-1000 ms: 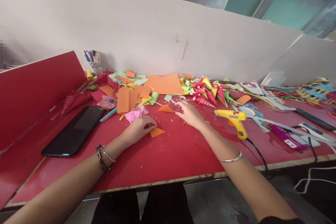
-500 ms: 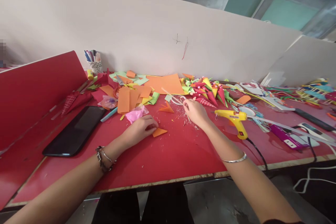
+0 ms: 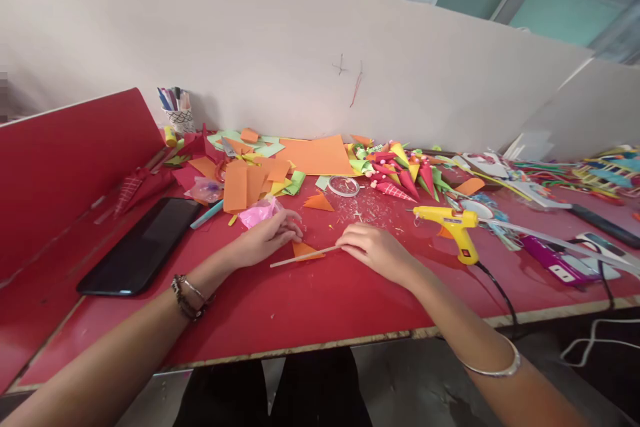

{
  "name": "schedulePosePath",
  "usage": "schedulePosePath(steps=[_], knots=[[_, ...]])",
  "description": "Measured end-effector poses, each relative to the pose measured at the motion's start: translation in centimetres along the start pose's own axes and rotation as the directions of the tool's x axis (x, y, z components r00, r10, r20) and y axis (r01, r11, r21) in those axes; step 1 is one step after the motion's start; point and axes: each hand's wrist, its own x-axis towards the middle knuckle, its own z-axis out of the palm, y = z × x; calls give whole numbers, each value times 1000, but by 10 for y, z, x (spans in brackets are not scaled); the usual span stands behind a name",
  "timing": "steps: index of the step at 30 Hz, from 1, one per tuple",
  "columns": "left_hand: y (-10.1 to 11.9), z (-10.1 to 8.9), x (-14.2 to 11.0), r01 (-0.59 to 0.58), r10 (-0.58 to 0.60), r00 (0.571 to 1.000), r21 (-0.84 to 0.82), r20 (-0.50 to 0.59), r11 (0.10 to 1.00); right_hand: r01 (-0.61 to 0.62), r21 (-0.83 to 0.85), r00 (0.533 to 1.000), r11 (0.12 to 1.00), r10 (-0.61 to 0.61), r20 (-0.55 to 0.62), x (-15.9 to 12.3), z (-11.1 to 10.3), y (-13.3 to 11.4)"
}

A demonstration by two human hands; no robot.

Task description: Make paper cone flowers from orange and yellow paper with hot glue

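Note:
A thin pale stick is pinched at one end by the fingers of my right hand. It points left and crosses over a small orange paper triangle on the red tabletop. My left hand rests just left of that triangle, its fingers loosely curved and apart, holding nothing; a fingertip is close to the paper, and I cannot tell if they touch. Behind it lies a pink plastic bag. Another folded orange piece and a clear tape roll lie farther back.
A yellow glue gun lies to the right, near a purple power strip. On the left is a black phone. Paper sheets and several coloured paper cones line the back, beside a pen cup.
My right hand has come back toward me with the stick, which now lies across the orange triangle. My left fingers have loosened from the triangle.

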Motion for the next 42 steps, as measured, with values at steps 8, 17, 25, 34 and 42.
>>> schedulePosePath(steps=[8, 17, 25, 34, 42], knots=[[17, 3, -6, -126, 81, 990, 449, 119, 885, -19, -150, 997, 989, 30, 67, 5, 5, -15], [13, 10, -5, -177, 143, 984, 540, 104, 823, 88, 33, 995, 996, -90, 53, 17, 10, -31], [13, 10, -4, -186, 155, 982, 551, 104, 813, 115, 195, 991, 974, -127, 47, 28, 15, -26], [23, 16, -7, -202, 146, 979, 782, 144, 589, 178, 79, 979, 981, -185, 86, 30, 15, -20], [25, 26, -7, -112, 161, 987, 823, 25, 557, 219, -85, 973, 972, -212, 87, 36, 18, -23]])
